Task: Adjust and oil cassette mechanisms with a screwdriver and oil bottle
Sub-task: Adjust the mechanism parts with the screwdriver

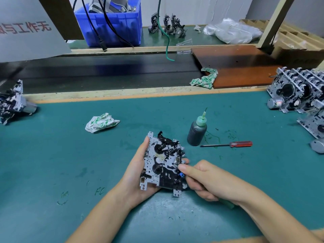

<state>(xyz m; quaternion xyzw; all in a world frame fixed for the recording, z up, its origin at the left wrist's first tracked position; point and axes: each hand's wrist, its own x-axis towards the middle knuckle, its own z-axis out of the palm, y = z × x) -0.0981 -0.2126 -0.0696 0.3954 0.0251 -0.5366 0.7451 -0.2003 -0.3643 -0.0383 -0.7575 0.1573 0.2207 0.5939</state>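
mat (70, 155) teal | screwdriver (241, 144) handle red | bin (112, 23) blue | rag (100, 122) white, green-printed

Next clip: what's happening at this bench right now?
A person is working on a cassette mechanism, held up over the green mat in the left hand. The right hand pinches at a small part on the mechanism's right edge and seems to hold a green-handled tool. The oil bottle stands upright just beyond, and the red-handled screwdriver lies flat beside it; neither is being touched. More mechanisms are stacked at the right.
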